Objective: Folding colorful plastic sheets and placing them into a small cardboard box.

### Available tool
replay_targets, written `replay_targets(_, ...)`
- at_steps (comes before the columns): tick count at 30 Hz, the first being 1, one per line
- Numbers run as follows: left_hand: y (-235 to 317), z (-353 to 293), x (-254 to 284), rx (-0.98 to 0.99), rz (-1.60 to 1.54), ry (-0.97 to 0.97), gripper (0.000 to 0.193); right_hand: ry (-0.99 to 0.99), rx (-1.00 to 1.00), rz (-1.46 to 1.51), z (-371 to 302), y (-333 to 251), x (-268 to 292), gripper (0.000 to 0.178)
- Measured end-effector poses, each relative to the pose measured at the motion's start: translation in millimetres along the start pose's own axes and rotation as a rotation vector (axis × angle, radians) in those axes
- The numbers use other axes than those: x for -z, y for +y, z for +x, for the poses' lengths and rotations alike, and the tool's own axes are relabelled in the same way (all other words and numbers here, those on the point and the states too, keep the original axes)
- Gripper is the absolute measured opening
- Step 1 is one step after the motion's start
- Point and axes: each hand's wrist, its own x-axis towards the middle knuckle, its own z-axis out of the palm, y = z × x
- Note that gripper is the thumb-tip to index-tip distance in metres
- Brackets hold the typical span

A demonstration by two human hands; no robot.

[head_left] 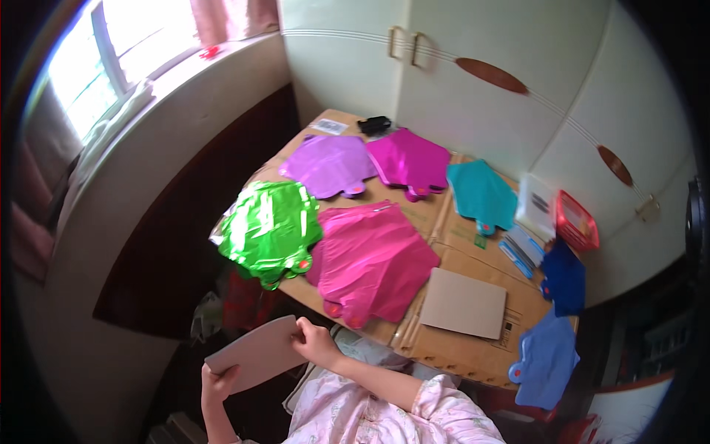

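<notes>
I hold a flat grey-brown cardboard sheet point(255, 355) low in front of me, below the table's near edge. My left hand point(217, 385) grips its lower left corner. My right hand point(314, 342) grips its upper right edge. Just above it, on the cardboard-covered table point(451, 348), lie flat foil balloons: a crinkled green one point(270, 229) hanging over the left edge and a large pink one point(373, 259) nearest my right hand.
Further back lie purple point(329, 163), magenta point(410, 159) and teal point(482, 194) balloons; two blue ones point(547, 355) hang off the right edge. A second cardboard sheet point(466, 302), blue packets point(521, 251), a red basket point(577, 220) and a black object point(375, 123) also sit there. Cream cupboards stand behind.
</notes>
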Motion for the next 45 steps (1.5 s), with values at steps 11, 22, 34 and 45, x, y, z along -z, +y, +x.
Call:
replay_targets(11, -147, 2, 18, 0.332, 0.018, 0.244, 0.016, -0.366, -0.280, -0.113, 20, 141, -59, 0.045)
replay_targets(22, -123, 2, 14, 0.365, -0.370, 0.178, 0.018, -0.453, -0.715, 0.941, 26, 102, -39, 0.030)
replay_targets(34, -116, -6, 23, 0.346, -0.435, 0.209, 0.023, -0.386, -0.665, 0.829, 40, 103, -68, 0.028)
replay_targets(45, -117, -11, 28, 0.334, -0.505, 0.244, 0.027, -0.480, -0.503, 0.658, 41, 86, -71, 0.025)
